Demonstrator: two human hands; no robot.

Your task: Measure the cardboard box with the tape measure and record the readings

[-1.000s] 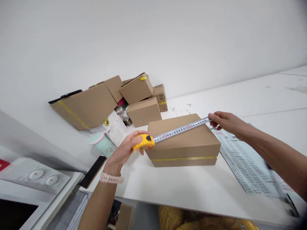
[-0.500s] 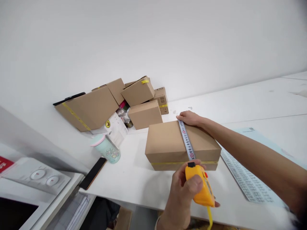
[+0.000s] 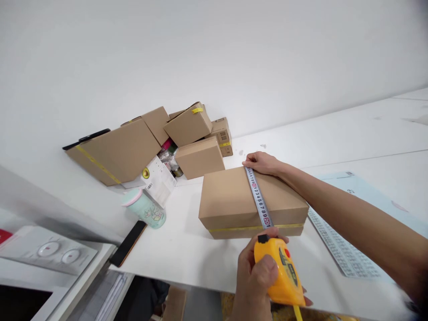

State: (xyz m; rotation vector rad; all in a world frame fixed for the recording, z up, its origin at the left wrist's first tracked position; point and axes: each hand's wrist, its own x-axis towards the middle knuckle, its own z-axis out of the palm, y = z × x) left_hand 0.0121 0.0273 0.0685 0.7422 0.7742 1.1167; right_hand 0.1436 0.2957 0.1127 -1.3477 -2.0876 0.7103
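Observation:
A closed cardboard box point(image 3: 224, 191) with a yellow stripe along its front lies on the white table. My left hand point(image 3: 252, 278) is closed around the yellow case of a tape measure point(image 3: 286, 274), just in front of the box's near side. The printed metal blade point(image 3: 257, 196) runs from the case across the top of the box to its far edge. There my right hand point(image 3: 262, 163) pinches the blade's end and holds it against the box. The very tip of the blade is hidden by the fingers.
Several cardboard boxes point(image 3: 200, 158) are stacked at the back left against the wall. A mint cup point(image 3: 149, 209) and a black flat object point(image 3: 129, 244) stand nearer on the left. Light-blue printed sheets point(image 3: 344, 240) lie right of the box. A white appliance with dials point(image 3: 50, 252) sits far left.
The case in my left hand has turned a little, so more of its labelled side shows. The camera view has shifted slightly. My right hand stays at the box's far edge.

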